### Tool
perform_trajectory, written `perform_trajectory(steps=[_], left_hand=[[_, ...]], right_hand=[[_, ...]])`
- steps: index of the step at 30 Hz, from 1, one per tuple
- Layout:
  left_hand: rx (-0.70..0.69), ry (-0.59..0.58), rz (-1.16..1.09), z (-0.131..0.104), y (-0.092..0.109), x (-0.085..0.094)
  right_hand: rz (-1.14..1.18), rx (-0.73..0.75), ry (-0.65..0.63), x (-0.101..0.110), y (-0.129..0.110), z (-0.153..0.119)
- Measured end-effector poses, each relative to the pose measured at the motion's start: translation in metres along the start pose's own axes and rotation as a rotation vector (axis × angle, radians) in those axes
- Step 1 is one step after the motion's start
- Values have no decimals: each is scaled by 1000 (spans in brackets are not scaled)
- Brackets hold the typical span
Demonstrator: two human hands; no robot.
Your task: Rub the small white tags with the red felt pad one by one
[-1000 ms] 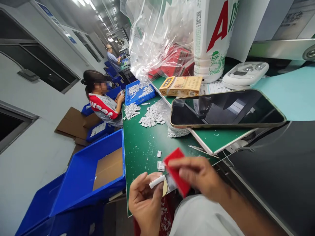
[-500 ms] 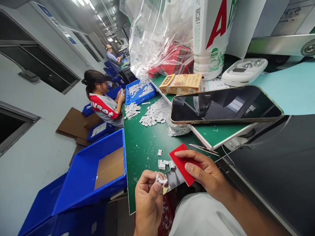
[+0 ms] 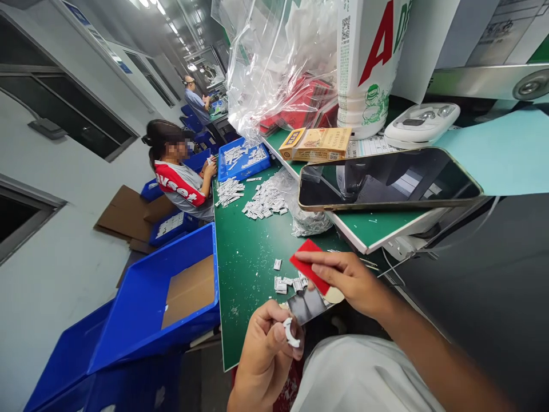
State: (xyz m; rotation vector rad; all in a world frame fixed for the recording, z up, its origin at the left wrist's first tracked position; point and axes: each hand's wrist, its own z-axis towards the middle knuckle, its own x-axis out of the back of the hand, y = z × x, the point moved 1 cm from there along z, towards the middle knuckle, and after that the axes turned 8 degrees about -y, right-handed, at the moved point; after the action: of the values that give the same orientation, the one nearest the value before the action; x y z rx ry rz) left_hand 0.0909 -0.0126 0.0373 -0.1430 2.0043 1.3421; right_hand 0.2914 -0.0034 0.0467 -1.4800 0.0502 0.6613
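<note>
Between the thumb and fingers of my left hand is a small curved white piece. My right hand grips a flat red card above a dark grey strip at the table's near edge. A round cream-coloured disc shows just under my right fingers. Several small white parts lie on the green table beyond the strip.
A phone, a yellow box and a large bottle stand on a raised shelf. A pile of white parts lies farther back. Blue bins are at the left, near a seated person.
My right hand has moved up and away with the red card, uncovering the cream disc. My left hand has shifted slightly right and turned the white piece.
</note>
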Motion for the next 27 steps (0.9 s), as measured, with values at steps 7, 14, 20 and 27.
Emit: perform_trajectory(steps=[7, 14, 20, 27], left_hand=[[23, -5, -41, -1, -1, -1], [-332, 55, 323, 2, 5, 0], [-992, 392, 900, -8, 9, -18], [-1276, 333, 1158, -6, 8, -13]], right_hand=[[81, -33, -59, -7, 3, 0], [27, -49, 199, 1, 16, 12], [219, 4, 83, -8, 17, -6], [202, -29, 32, -18, 14, -8]])
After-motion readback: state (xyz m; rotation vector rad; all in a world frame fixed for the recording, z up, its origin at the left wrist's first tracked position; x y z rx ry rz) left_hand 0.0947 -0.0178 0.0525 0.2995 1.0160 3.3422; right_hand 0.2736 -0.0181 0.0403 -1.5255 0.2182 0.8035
